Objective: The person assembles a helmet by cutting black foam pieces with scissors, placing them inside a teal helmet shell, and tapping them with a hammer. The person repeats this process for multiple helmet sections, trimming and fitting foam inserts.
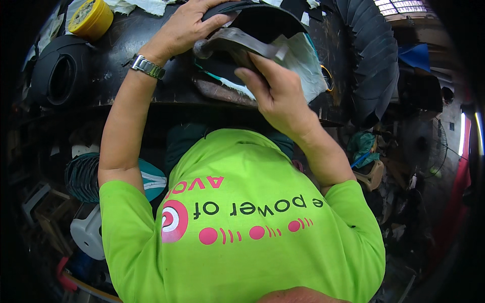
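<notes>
At the worktable (124, 38), my left hand (187, 25) grips the near left edge of a curved black sheet piece (270, 19), its thumb pressed on the edge. My right hand (280, 96) is closed round a hammer (235, 41), its worn metal head lying across the front of the black piece. Whether the head touches it I cannot tell; its right tip is blurred. Beneath them are a crumpled whitish sheet (309, 78), a teal-edged piece partly hidden by my right hand, and a brownish slab (222, 91) at the table's near edge.
A yellow tub (93, 22) with grey bits stands at the far left, beside a black piece with an oval opening (60, 76). Overlapping black pieces (371, 55) line the right side. Below left are a stack of thin pieces (83, 177) and a pale stool (88, 235).
</notes>
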Motion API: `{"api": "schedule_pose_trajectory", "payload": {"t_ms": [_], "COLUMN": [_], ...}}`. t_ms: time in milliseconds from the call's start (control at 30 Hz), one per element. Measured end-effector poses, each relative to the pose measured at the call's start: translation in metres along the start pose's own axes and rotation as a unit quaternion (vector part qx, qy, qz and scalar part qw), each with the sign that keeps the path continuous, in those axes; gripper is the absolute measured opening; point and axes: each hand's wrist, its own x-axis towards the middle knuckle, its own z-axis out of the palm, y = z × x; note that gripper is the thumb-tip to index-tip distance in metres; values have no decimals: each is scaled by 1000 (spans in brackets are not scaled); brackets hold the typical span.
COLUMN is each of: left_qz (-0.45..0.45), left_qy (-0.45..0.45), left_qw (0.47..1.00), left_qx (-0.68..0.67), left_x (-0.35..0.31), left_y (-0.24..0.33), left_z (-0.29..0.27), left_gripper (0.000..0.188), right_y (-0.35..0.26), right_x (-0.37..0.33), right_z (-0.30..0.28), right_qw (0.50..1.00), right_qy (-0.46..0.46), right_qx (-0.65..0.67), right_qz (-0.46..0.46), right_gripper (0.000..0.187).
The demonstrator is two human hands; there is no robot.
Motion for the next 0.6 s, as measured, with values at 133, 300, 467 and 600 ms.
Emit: {"api": "schedule_pose_trajectory", "payload": {"t_ms": [133, 300, 467, 600], "left_qz": [32, 33, -29, 15], "left_qy": [-2, -29, -99, -149], "left_qw": [999, 999, 991, 971], "left_qx": [16, 32, 83, 184], "left_x": [-5, -5, 4, 19], "left_y": [0, -2, -13, -17], "left_z": [-3, -8, -10, 0], "left_gripper": [51, 48, 46, 55], "right_y": [0, 1, -6, 7], "right_x": [-6, -26, -31, -28], "right_z": [-8, -32, -58, -43], "right_qw": [973, 991, 975, 994], "right_qy": [-146, -31, -102, -11], "right_qx": [-136, -40, -64, 6], "right_qz": [119, 120, 186, 112], "right_gripper": [27, 27, 30, 35]}}
